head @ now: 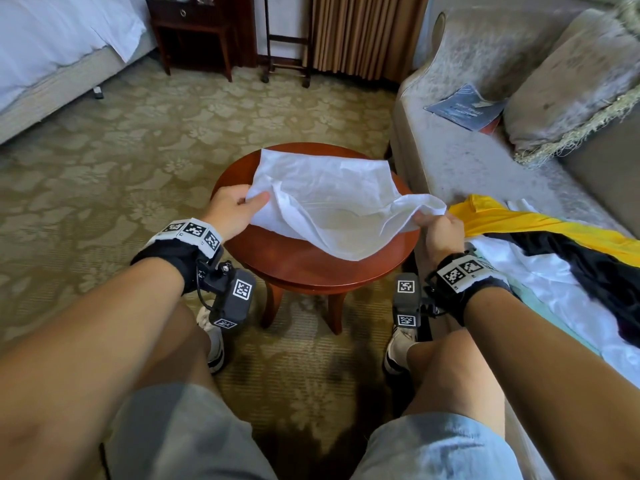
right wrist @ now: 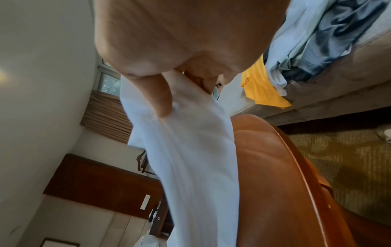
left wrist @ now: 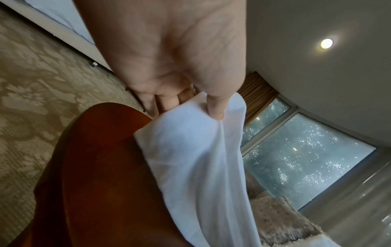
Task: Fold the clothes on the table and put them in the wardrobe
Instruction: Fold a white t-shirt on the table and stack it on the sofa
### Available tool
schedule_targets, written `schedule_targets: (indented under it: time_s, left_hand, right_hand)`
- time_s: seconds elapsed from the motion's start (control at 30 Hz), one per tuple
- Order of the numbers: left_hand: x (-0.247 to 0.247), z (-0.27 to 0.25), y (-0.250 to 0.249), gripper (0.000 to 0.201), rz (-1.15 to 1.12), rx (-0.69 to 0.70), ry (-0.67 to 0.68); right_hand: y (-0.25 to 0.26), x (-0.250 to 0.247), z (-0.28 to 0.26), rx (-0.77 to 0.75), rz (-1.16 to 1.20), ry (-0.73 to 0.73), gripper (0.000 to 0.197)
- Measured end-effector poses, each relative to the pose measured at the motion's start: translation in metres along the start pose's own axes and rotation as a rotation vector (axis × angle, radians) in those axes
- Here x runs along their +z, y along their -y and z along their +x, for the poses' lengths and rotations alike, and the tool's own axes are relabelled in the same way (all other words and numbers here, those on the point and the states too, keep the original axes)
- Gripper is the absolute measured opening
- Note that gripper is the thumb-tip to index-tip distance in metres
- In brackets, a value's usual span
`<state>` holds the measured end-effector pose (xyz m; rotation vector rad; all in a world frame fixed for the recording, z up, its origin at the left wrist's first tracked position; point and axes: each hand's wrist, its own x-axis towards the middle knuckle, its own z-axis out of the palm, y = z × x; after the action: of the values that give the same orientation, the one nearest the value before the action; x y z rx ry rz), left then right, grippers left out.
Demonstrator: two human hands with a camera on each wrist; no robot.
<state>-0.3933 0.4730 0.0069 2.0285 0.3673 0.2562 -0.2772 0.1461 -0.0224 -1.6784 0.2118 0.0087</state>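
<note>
Grey shorts and bare forearms fill the bottom of the head view, each wrist strapped with a black band carrying a marker-tagged camera. Beyond the knees stands a round wooden table, the landmark for all else. A white garment lies over the far half of the table, its near edge lifted off the wood and sagging in the middle. The left hand pinches the garment's near-left corner at the table's left rim, thumb on top; the right hand grips the near-right corner at the table's right rim, fingers curled round the cloth. The hands are well apart, one at each side of the table. Right of the table a grey sofa holds a heap of yellow cloth, black cloth and white cloth, with a blue booklet and a fringed cushion farther back. Left of the table, across patterned carpet, is a bed; behind the table, a dark nightstand. From the left wrist, the thumb presses the white garment against the fingers above the table top; a window shows beyond. From the right wrist, the thumb and curled fingers clamp the white garment beside the table's edge, with the yellow cloth on the sofa beyond.
</note>
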Motion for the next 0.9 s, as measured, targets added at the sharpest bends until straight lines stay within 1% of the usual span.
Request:
schedule_targets:
  time_s: [0.03,0.1,0.17,0.23,0.27,0.3,0.33,0.37,0.43,0.47,0.53,0.6,0.67,0.73,0.83,0.9]
  left_hand:
    - [0.001,0.001,0.000,0.042,0.007,-0.003,-0.007]
    - [0.002,0.002,0.004,0.045,0.038,-0.004,-0.018]
    - [0.002,0.000,0.008,0.048,0.082,-0.024,-0.036]
    - [-0.001,0.000,0.012,0.048,0.073,-0.059,-0.035]
    - [-0.003,0.000,0.013,0.047,0.055,-0.062,-0.035]
    - [-0.005,0.000,0.012,0.046,0.031,-0.064,-0.038]
    - [-0.008,0.001,0.012,0.043,0.009,-0.058,-0.045]
    - [-0.010,0.004,0.011,0.039,-0.002,-0.058,-0.058]
    - [-0.012,0.012,0.010,0.029,0.000,-0.063,-0.086]
    - [-0.012,0.017,0.011,0.029,-0.003,-0.063,-0.097]
    - [-0.011,0.029,0.014,0.032,-0.003,-0.065,-0.116]
    - [-0.008,0.043,0.017,0.031,0.015,-0.069,-0.131]
    - [-0.003,0.060,0.022,0.031,0.026,-0.078,-0.138]
    - [0.004,0.079,0.027,0.036,0.037,-0.086,-0.144]
    - [0.013,0.107,0.038,0.041,0.093,-0.114,-0.176]
    - [0.018,0.126,0.051,0.042,0.133,-0.162,-0.184]
  right_hand:
    - [0.010,0.001,-0.009,-0.005,-0.013,-0.026,0.023]
    - [0.024,0.001,-0.023,-0.009,-0.077,-0.080,0.006]
    - [0.029,-0.004,-0.027,0.003,-0.152,-0.097,0.012]
    - [0.029,-0.007,-0.026,0.008,-0.179,-0.101,0.009]
    - [0.029,-0.009,-0.025,0.010,-0.190,-0.095,0.013]
    - [0.027,-0.009,-0.020,0.000,-0.199,-0.093,0.021]
    - [0.027,-0.009,-0.016,-0.004,-0.226,-0.086,0.028]
    - [0.026,-0.009,-0.009,-0.004,-0.216,-0.094,0.031]
    - [0.030,-0.004,-0.002,-0.005,-0.204,-0.088,0.031]
    - [0.032,-0.001,0.003,-0.001,-0.209,-0.072,0.030]
    - [0.032,0.006,0.017,0.020,-0.184,-0.047,0.024]
    - [0.031,0.013,0.033,0.028,-0.179,-0.028,0.012]
    - [0.025,0.020,0.052,0.033,-0.194,-0.018,0.022]
    - [0.020,0.029,0.071,0.017,-0.249,-0.026,0.033]
    - [0.013,0.045,0.097,0.039,-0.303,-0.025,0.036]
    - [0.004,0.058,0.113,0.087,-0.340,-0.028,0.037]
